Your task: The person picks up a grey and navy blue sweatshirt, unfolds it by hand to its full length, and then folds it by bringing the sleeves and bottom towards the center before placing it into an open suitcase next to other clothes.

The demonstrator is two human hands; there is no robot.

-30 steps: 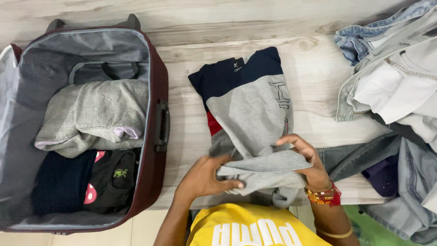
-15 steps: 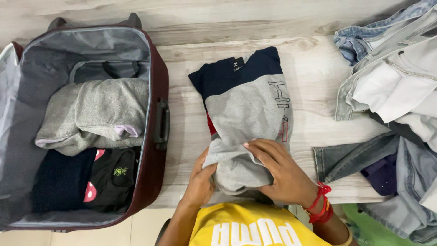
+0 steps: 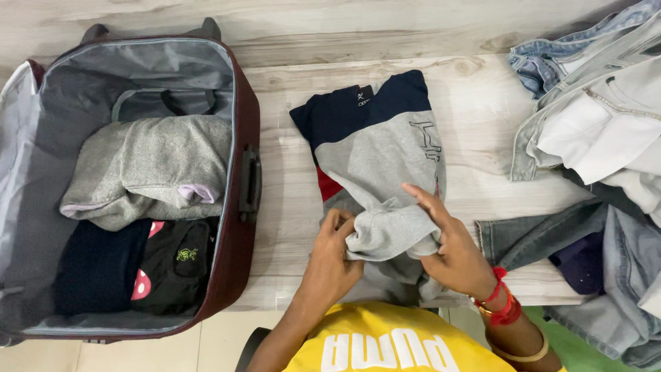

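Pale wood-grain tabletop (image 3: 482,117), open maroon suitcase (image 3: 241,89) left; both hands' fingers (image 3: 341,224) gripping grey sweatshirt (image 3: 379,158).

The sweatshirt (image 3: 375,155) is grey with a navy top band and a red patch. The suitcase (image 3: 237,227) is maroon, lined grey, holding a speckled grey sweater (image 3: 148,169). The table (image 3: 289,200) is pale wood-grain.
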